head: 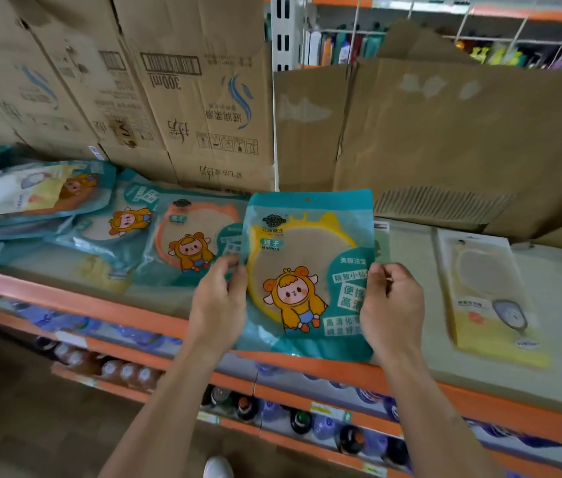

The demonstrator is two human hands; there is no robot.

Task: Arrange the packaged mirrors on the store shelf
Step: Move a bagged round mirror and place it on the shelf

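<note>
I hold a teal packaged mirror with a yellow frame [307,257] upright over the front of the shelf top [410,353]. My left hand [219,305] pinches its left edge and my right hand [391,305] pinches its right edge. Left of it lies an orange-framed mirror pack [190,232], overlapping more teal mirror packs [114,229]. A loose pile of packs [31,194] sits at the far left. To the right, a yellow-carded mirror pack [493,298] lies flat.
Cardboard cartons [176,98] stand at the back left, and a flattened open carton [445,139] at the back right. The orange shelf edge [107,305] runs across the front. Bottles [324,426] fill the lower shelves. A white shoe [217,468] shows on the floor.
</note>
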